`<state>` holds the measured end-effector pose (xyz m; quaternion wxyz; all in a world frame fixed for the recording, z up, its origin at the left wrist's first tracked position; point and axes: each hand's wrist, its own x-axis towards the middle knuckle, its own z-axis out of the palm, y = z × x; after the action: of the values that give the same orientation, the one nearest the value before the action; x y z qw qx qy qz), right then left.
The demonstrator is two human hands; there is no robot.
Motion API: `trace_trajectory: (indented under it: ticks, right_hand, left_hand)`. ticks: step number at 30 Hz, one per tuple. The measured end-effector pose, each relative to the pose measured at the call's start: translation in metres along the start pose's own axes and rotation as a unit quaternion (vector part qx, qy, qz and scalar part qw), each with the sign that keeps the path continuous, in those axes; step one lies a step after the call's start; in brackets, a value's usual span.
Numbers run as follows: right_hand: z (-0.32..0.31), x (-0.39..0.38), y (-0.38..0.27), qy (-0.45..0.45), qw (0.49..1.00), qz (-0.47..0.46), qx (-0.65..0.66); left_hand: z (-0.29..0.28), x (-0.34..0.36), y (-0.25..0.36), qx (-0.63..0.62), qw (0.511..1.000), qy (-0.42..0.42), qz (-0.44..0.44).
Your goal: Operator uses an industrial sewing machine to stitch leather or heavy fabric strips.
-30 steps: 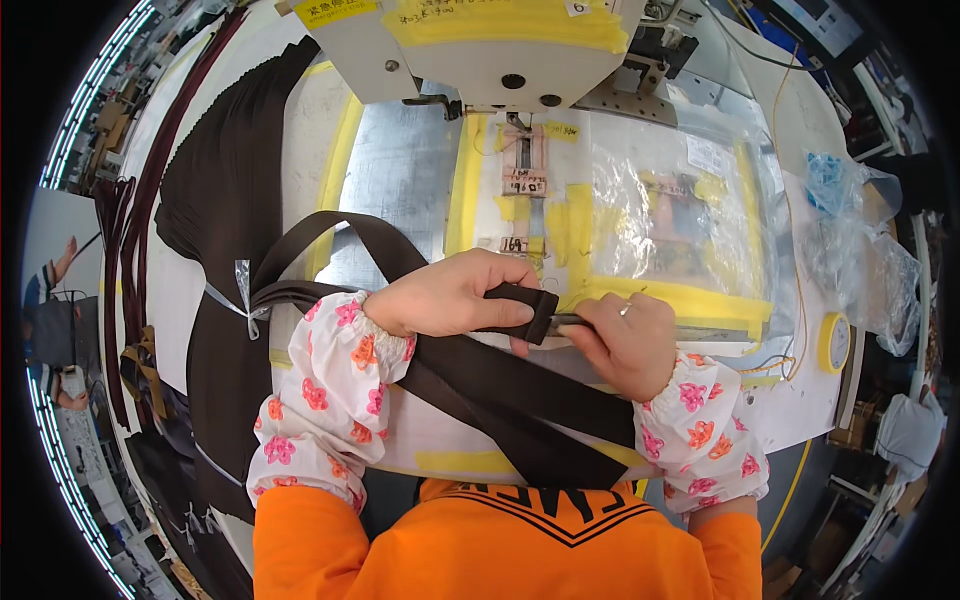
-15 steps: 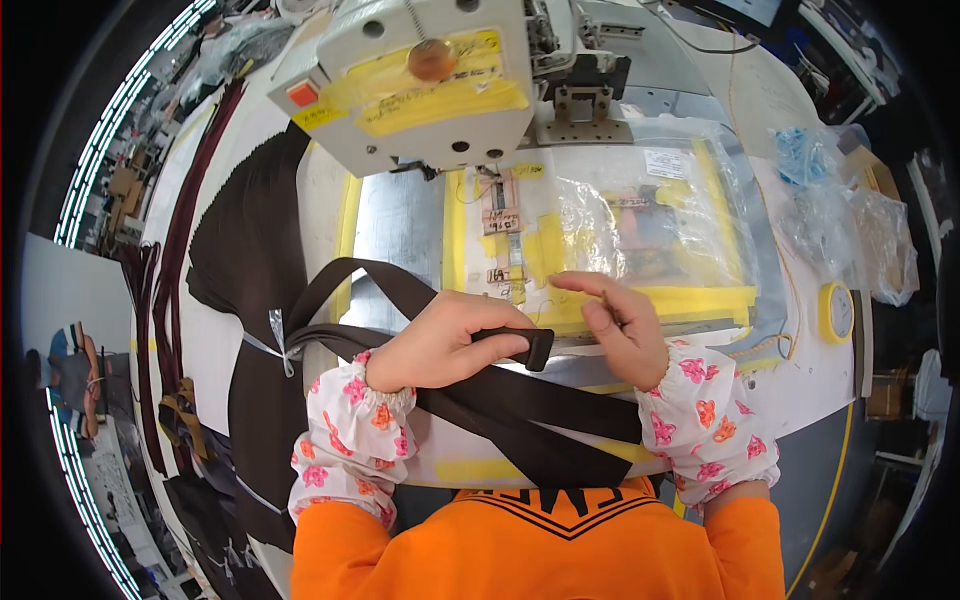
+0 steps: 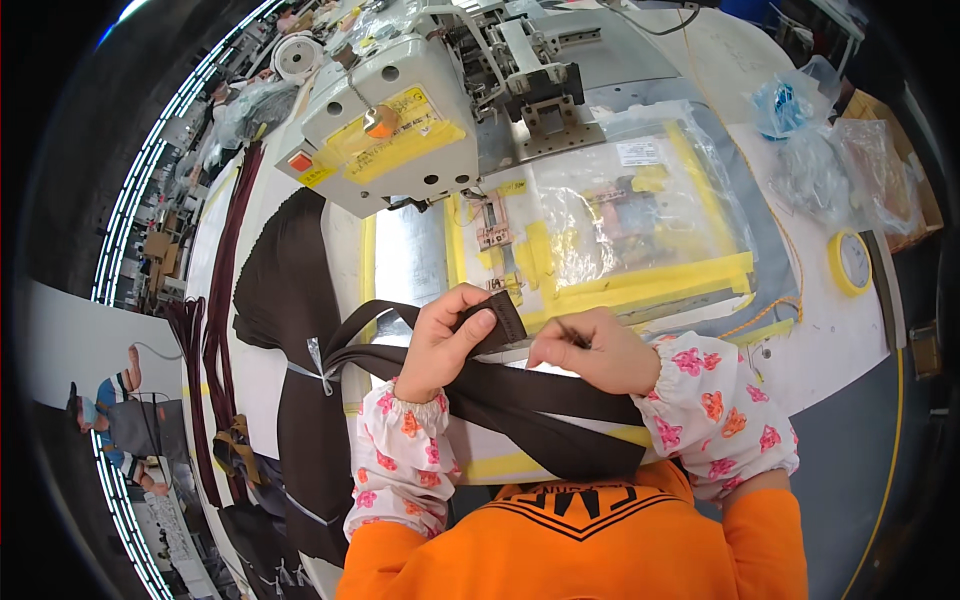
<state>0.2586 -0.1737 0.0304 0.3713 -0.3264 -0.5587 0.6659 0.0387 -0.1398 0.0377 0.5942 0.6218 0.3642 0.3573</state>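
My left hand [image 3: 432,350] is closed on the flat end of a dark brown strap [image 3: 497,323], thumb on top, with the end turned up toward me. Just to its right, my right hand [image 3: 603,352] is closed in a pinch. A small dark bit shows between its fingers, too little to name. Loose lengths of strap [image 3: 545,395] run under both hands. They lead back to a large tied bundle of dark straps [image 3: 283,275] on the left, bound with a pale tie [image 3: 316,366].
A sewing machine head [image 3: 395,120] stands beyond my hands, beside a clear plastic template [image 3: 690,235] edged with yellow tape. Right of it lie a yellow tape roll [image 3: 850,262] and plastic bags [image 3: 815,170]. Maroon cords [image 3: 228,250] hang at left; another person [image 3: 118,415] is farther off.
My left hand has turned the strap end upward, so its flat face shows. My right hand has gone from spread fingers to a pinch, closer to the strap. The view has shifted.
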Motion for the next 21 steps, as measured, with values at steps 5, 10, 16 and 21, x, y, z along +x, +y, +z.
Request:
trace_trajectory:
  ticks: [5, 10, 16, 21]
  right_hand:
    - [0.004, -0.002, 0.003, 0.064, 0.983, -0.082, 0.152]
    - [0.009, 0.004, 0.004, 0.016, 0.98, -0.015, 0.196]
    - [-0.006, -0.012, 0.018, 0.192, 0.981, 0.03, -0.022]
    - [-0.008, -0.02, 0.013, 0.201, 0.979, -0.017, -0.024]
  left_hand:
    - [0.01, 0.006, -0.009, -0.077, 0.997, 0.002, -0.029]
    - [0.012, 0.008, -0.014, -0.156, 0.986, 0.007, -0.058]
    - [-0.011, -0.018, 0.009, -0.228, 0.971, 0.067, -0.024]
    - [-0.004, -0.025, 0.036, 0.019, 1.0, 0.001, 0.008]
